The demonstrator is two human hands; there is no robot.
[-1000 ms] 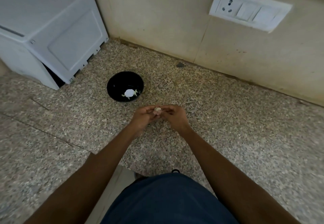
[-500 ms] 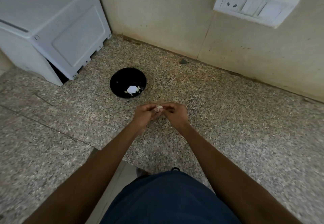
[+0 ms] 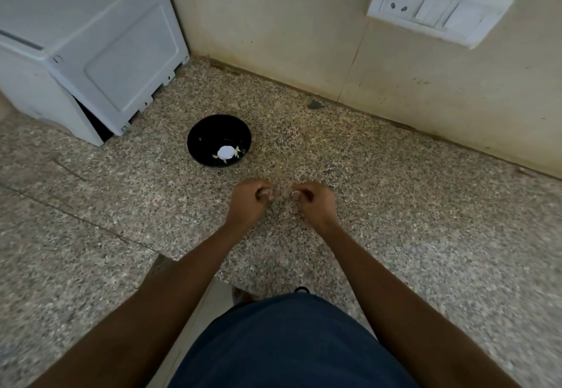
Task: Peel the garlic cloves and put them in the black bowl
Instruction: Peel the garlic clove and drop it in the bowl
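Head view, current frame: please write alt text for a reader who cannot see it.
A person's left hand and right hand, fingers curled, hover apart over a speckled stone counter, each pinching something small and pale. Beyond them sits a black bowl holding pale pieces, with a white appliance far left and a wall switch plate.

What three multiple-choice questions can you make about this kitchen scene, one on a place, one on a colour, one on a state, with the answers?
1. Where does the bowl stand?
A. on the counter, beyond the hands
B. on the white appliance
C. in the person's lap

2. What colour is the bowl?
A. white
B. black
C. red

3. How are the two hands?
A. flat on the counter
B. apart, fingers curled
C. inside the bowl

Answers:
1 A: it sits on the speckled stone, beyond the hands.
2 B: its wall and inside are black.
3 B: left hand and right hand show a gap, each pinching something small.
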